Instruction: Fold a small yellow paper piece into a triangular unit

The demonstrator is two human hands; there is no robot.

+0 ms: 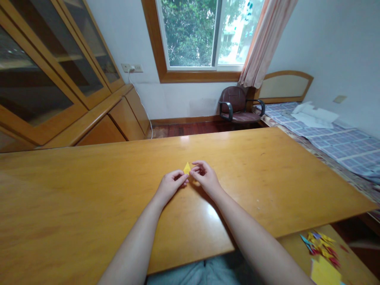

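Bare forearms reach across a glossy wooden table, the left hand pinching a pointed yellow paper fold above it, the right hand half-curled just beside the paper, touching or not I can't tell. Colourful folded papers lie on a lower surface; around are a maroon office chair, glass-fronted cabinet, pink-curtained window and check-sheeted bed.

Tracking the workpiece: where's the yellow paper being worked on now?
The folded yellow paper is near the middle of the head view, over the wooden desk, pinched in the left hand, with the right hand close on its right.
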